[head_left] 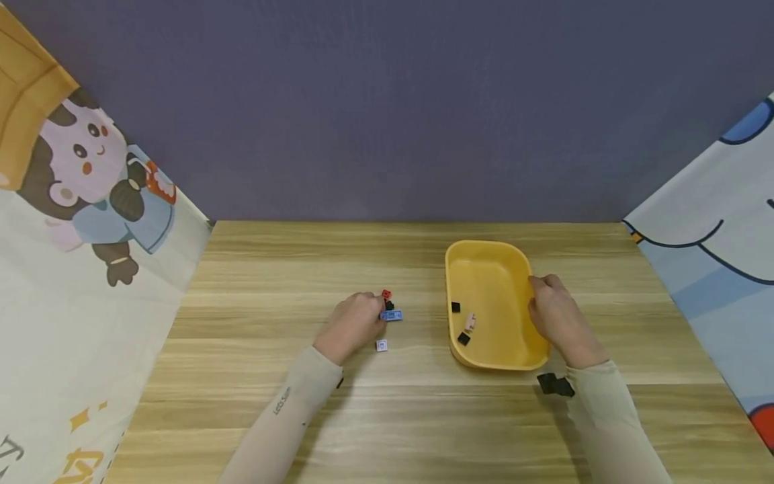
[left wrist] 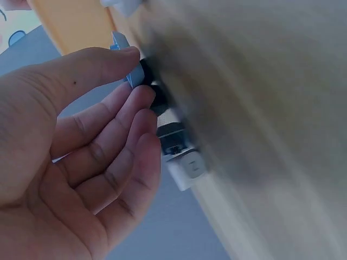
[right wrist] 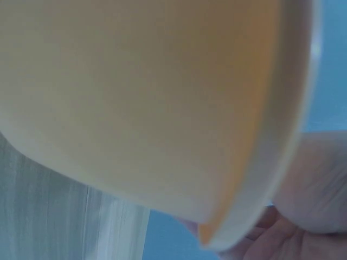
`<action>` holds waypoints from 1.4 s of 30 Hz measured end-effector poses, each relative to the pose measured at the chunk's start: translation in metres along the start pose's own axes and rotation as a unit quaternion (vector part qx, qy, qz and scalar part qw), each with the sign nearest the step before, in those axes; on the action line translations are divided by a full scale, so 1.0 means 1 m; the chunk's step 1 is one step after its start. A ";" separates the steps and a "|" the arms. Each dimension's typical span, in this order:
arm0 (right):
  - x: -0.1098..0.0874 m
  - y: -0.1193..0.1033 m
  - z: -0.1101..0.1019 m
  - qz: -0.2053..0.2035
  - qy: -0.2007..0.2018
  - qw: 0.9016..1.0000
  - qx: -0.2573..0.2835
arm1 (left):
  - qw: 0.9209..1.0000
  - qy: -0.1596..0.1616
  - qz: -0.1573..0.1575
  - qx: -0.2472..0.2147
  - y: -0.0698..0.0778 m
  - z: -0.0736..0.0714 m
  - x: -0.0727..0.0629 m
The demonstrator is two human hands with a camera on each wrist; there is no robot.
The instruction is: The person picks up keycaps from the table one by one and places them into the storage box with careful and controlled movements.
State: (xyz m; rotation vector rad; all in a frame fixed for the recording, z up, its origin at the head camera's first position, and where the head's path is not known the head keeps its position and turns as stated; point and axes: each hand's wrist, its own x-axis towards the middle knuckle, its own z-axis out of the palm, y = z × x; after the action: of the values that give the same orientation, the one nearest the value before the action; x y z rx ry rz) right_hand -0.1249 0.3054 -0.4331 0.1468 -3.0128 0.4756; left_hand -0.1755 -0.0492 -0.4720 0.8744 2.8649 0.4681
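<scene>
My left hand (head_left: 357,321) is low over the middle of the table, pinching a small flat blue bar (head_left: 392,315) between thumb and fingers. In the left wrist view the blue bar (left wrist: 135,70) stands edge-on under the thumb, with dark pieces (left wrist: 160,100) just past the fingertips. A red piece (head_left: 386,294) and a black piece (head_left: 390,305) lie beside that hand, and a white keycap-like piece (head_left: 381,345) lies nearer me. On the right, my right hand (head_left: 557,316) grips the side rim of a yellow bin (head_left: 492,269); its wall (right wrist: 135,108) fills much of the right wrist view.
Inside the bin are two black pieces (head_left: 463,338) and a pale pink piece (head_left: 470,321). The wooden table (head_left: 302,255) meets a dark blue wall (head_left: 387,134) at the back. Printed cartoon panels (head_left: 72,269) flank both sides.
</scene>
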 end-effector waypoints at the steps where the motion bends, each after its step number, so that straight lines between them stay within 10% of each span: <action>1: 0.000 0.000 0.000 0.001 -0.002 1.000 0.001 | 1.000 0.002 0.000 0.000 0.000 -0.001 0.000; 9: 0.001 -0.001 0.000 0.008 -0.010 1.000 -0.001 | 0.998 0.051 0.037 0.011 0.011 -0.016 0.001; 18: -0.001 0.000 0.000 -0.003 0.009 1.000 -0.003 | 0.996 0.033 0.079 0.018 0.046 -0.038 0.015; 30: -0.001 0.000 0.002 -0.004 0.015 1.000 -0.002 | 0.991 0.009 0.135 0.018 0.095 -0.037 0.035; 42: -0.001 -0.001 0.003 0.013 0.001 1.000 0.002 | 0.991 -0.002 0.135 0.024 0.102 -0.033 0.037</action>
State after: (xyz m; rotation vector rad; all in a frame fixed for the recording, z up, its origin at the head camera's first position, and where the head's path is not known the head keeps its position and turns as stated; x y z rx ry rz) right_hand -0.1243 0.3036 -0.4352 0.1083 -3.0148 0.4826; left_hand -0.1582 0.0435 -0.4086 1.2775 2.7748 0.4223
